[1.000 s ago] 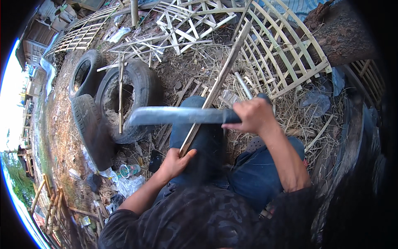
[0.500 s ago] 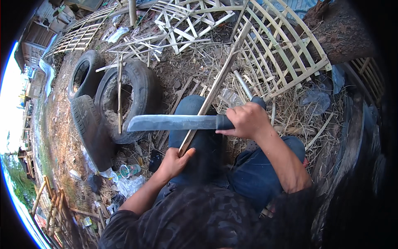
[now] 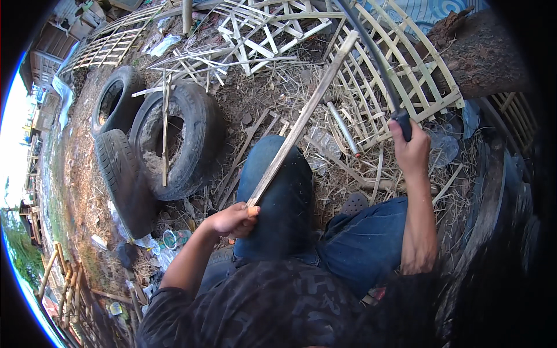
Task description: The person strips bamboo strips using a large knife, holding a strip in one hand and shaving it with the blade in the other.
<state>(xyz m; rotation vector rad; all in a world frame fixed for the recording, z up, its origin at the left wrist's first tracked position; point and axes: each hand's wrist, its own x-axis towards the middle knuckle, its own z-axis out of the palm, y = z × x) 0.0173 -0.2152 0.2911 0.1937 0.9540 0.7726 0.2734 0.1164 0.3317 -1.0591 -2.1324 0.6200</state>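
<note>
My left hand (image 3: 235,220) is closed around the near end of a long wooden strip (image 3: 301,119). The strip slants up and to the right across my bent left knee, its far end near the woven bamboo panels. Something orange covers the thumb of that hand. In my right hand (image 3: 413,149), raised at the right, is the black handle of a machete (image 3: 374,55). Its long blade points up and away, edge-on to me, and its tip runs past the top of the picture. The blade is apart from the strip.
Old tyres (image 3: 200,145) lie at the left with a thin stick (image 3: 166,133) across one. Bamboo lattice panels (image 3: 400,75) spread at the far side beside a thick log (image 3: 484,66). A metal rod (image 3: 343,129) lies on shavings. Plastic litter (image 3: 168,255) lies at the lower left.
My right hand has lifted the machete away from the strip, swinging the blade from lying across it to pointing up and away. My left hand has shifted slightly left, still holding the strip.
</note>
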